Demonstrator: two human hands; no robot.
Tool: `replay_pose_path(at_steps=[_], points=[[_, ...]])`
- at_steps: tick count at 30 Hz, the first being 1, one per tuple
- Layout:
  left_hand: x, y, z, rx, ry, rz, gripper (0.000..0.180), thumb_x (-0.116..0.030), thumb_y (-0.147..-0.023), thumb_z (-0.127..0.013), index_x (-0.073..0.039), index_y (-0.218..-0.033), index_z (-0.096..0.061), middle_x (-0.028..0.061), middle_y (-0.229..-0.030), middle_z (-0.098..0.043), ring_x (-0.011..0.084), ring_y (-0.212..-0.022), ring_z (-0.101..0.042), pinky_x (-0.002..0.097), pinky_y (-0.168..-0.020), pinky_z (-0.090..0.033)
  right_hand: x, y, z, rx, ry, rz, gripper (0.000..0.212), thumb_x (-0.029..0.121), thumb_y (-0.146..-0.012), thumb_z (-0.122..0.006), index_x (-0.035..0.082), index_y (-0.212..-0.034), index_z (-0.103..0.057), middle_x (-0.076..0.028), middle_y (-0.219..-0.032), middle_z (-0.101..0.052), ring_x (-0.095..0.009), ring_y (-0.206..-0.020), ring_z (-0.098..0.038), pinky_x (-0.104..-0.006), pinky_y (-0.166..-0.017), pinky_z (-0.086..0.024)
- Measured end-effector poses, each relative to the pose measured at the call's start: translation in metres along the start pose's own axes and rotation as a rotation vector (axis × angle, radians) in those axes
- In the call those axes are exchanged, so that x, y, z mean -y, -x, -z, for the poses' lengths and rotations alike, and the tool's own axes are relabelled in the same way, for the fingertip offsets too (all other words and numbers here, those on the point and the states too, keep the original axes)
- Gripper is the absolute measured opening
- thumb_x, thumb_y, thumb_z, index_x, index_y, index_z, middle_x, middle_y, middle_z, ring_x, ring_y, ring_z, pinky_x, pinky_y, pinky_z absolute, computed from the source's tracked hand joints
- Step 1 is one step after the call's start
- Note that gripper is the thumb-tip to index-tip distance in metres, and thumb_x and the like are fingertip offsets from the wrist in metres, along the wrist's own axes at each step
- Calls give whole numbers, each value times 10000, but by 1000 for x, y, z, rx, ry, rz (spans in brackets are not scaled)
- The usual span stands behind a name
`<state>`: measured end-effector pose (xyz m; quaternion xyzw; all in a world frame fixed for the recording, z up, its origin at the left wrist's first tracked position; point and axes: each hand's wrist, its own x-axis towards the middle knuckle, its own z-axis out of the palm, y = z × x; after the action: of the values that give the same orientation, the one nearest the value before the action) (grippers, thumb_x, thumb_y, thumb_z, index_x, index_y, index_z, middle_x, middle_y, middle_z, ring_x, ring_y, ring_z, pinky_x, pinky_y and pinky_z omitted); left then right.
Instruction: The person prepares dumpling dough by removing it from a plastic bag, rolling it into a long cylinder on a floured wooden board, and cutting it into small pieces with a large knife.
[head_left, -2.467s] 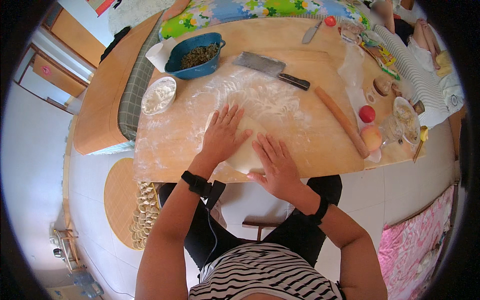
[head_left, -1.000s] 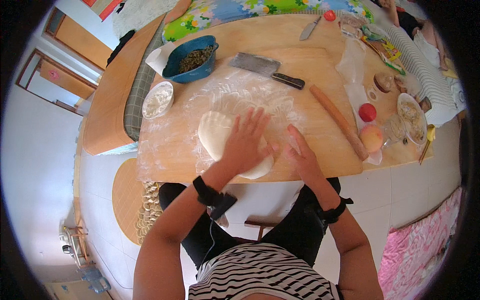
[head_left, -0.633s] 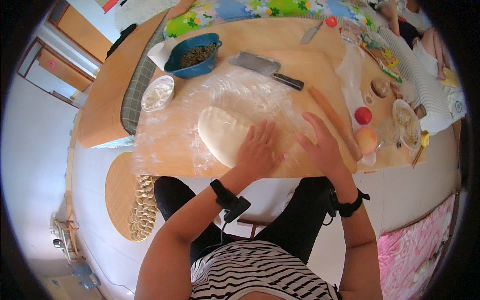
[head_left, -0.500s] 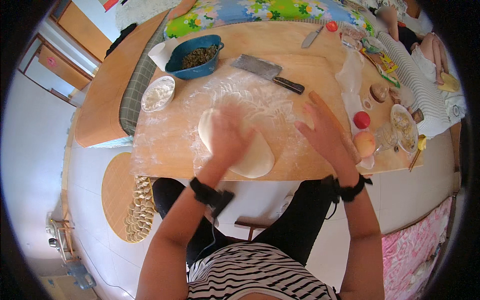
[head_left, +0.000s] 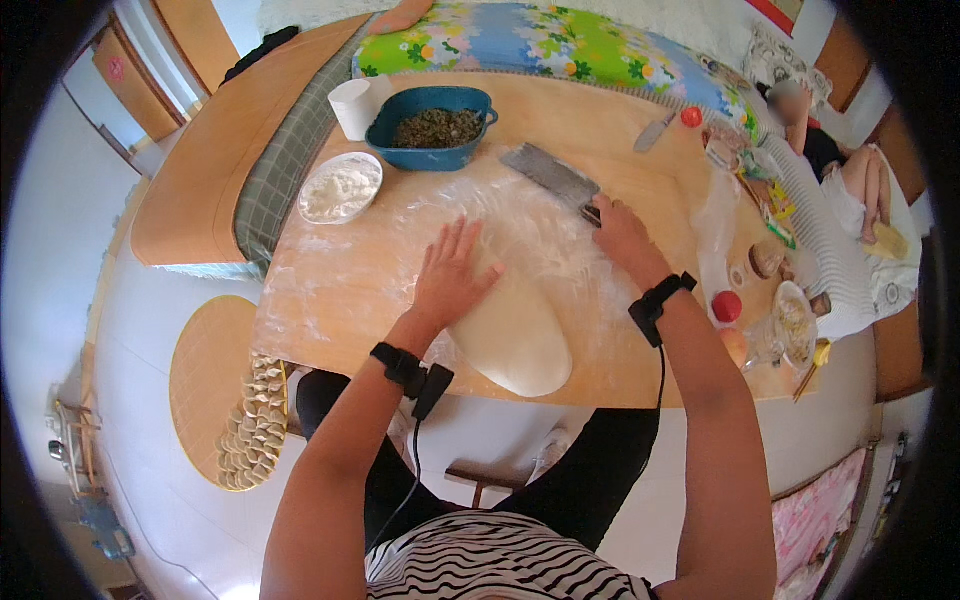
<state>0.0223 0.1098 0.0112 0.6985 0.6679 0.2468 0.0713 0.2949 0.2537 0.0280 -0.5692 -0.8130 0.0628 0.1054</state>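
A large oval sheet of dough (head_left: 515,340) lies on the floured wooden board (head_left: 330,300) in front of me. My left hand (head_left: 452,278) rests flat with fingers stretched over the dough's far left part. To the right, my right hand (head_left: 628,238) is closed round the dark handle of a cleaver (head_left: 552,176). The cleaver's broad grey blade lies on the board, pointing to the far left. My right fingers hide most of its handle.
Near the far left are a bowl of flour (head_left: 341,188), a white paper roll (head_left: 352,110) and a blue basin (head_left: 430,157) with chopped filling. A small knife (head_left: 655,132), a tomato (head_left: 691,117) and a red round lid (head_left: 727,305) lie rightward. Dumplings (head_left: 250,430) sit on a round tray.
My right hand has moved forward and taken hold of the cleaver's handle. My left hand, blurred over the dough before, now lies still. The view has shifted slightly.
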Motion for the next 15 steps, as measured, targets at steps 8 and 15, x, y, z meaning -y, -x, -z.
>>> replay_pose_path(at_steps=[8,15], points=[[7,32,5,-176,299,256,693,-380,-784,-735,0,-1291,-451,191,-1283,-520,372,-1150,-535,438,-933,-465,53,81,63,109,-717,-199,370,293,-895,-617,88,-1198,-566,-88,-692,-560,-194,-607,-576,-333,-583,-475],[4,28,0,-232,396,313,603,-347,-771,-749,-11,-1206,-498,164,-1215,-556,360,-1051,-590,431,-888,-484,114,130,74,324,-948,-136,430,270,-956,-558,111,-1351,-499,-15,-658,-514,-88,-498,-482,-246,-458,-411]])
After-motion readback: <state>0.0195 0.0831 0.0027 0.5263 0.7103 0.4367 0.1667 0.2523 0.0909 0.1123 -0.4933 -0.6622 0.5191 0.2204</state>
